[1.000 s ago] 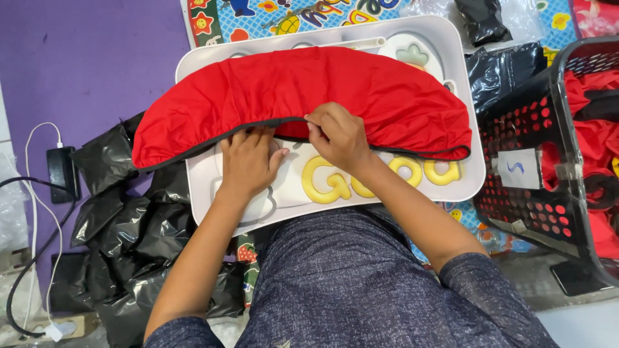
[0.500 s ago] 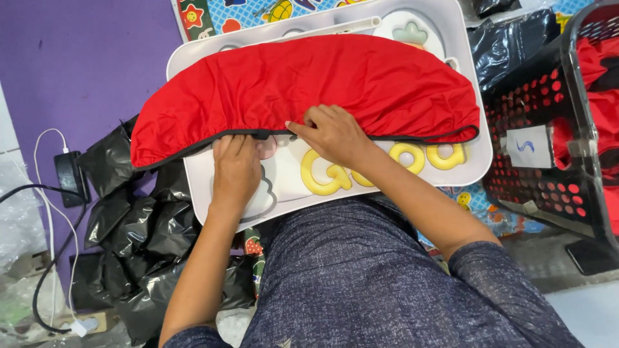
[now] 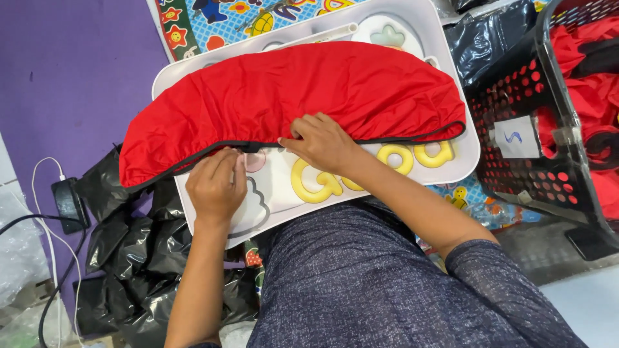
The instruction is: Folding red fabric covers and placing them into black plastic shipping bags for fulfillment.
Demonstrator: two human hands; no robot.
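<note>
Head view: looks straight down past the person's lap, clothed in dark blue speckled fabric, onto a low work spot on the floor.
Surface: a white plastic tray (image 3: 461,151) with rounded corners and raised yellow letter shapes (image 3: 361,171) along its near edge; it lies tilted, its left end nearer the person.
Under the tray: a purple mat (image 3: 71,84) on the left and a bright play mat with cartoon pictures (image 3: 225,19) at the top.
Left floor: a heap of crumpled black plastic bags (image 3: 135,258), a black charger with a white cable (image 3: 64,203), and clear plastic wrap at the edge.
Right side: a black perforated basket (image 3: 516,148) with a white label, holding more red cloth (image 3: 593,77); another black bag lies above it.
Red cover: a red fabric cover (image 3: 290,96) with a black elastic hem (image 3: 400,137) is spread across the middle of the tray, hiding most of it.
Left hand: the left hand (image 3: 216,187) rests on the tray at the cover's near edge, fingertips drawn together and pinching the black hem just left of centre.
Right hand: the right hand (image 3: 322,142) lies just beside it, fingers curled and closed on the same hem, knuckles over the red fabric.
Relation: both hands grip the near hem close together; the cover's bulk lies beyond the fingers, away from the person.
</note>
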